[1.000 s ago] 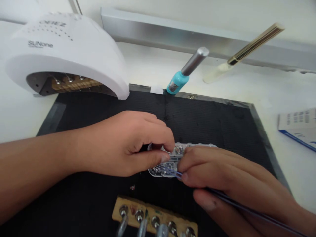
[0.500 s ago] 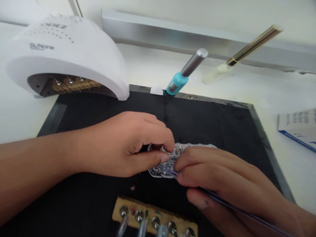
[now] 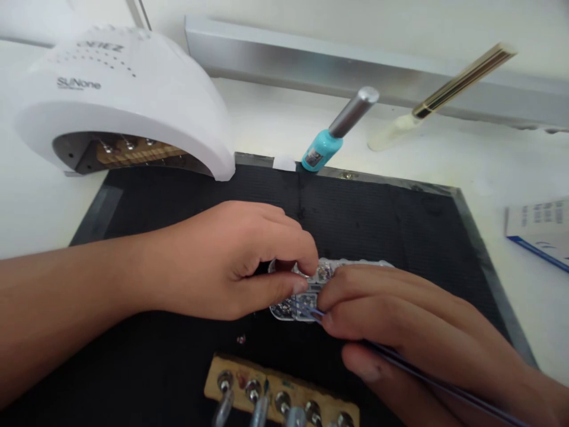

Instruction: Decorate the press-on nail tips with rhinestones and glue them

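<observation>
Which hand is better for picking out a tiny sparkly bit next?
Probably the right hand: it holds the thin tweezers, their prongs over the clear case of sparkly bits. The left hand is at the case too, but shows no tool.

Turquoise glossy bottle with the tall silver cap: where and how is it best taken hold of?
Probably across the wider, rounded turquoise body, below the silver cap, coming from the near side: the grey metal rail runs behind it, and flat black mat lies in front.

The lamp (image 3: 146,89) and polish bottle (image 3: 322,150) suggest a nail salon.
</observation>
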A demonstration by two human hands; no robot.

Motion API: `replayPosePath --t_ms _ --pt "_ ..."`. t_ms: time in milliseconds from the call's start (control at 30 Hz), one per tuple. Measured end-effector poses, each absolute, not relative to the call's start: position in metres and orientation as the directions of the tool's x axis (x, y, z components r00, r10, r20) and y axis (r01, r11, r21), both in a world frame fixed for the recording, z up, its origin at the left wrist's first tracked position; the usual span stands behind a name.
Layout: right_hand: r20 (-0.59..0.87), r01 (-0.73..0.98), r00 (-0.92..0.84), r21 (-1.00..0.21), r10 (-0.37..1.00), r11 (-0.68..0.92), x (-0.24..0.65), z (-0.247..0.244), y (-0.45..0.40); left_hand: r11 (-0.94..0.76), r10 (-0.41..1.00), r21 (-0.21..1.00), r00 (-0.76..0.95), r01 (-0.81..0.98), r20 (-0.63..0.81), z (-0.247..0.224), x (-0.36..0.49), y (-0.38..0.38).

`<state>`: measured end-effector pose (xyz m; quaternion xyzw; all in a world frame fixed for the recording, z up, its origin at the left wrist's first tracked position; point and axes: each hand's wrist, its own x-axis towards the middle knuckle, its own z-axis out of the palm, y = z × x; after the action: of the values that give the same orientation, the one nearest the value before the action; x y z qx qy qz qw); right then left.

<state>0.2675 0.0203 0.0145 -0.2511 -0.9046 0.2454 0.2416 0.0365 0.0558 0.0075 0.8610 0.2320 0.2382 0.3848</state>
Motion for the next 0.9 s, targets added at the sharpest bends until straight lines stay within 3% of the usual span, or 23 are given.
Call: replayPosePath --t_ms 900 --pt "0.320 0.325 -0.787 -0.511 0.528 0.795 0.2684 0.0143 0.0189 -0.600 0.578 0.775 0.777 0.199 0.248 0.0068 0.0369 0.0552"
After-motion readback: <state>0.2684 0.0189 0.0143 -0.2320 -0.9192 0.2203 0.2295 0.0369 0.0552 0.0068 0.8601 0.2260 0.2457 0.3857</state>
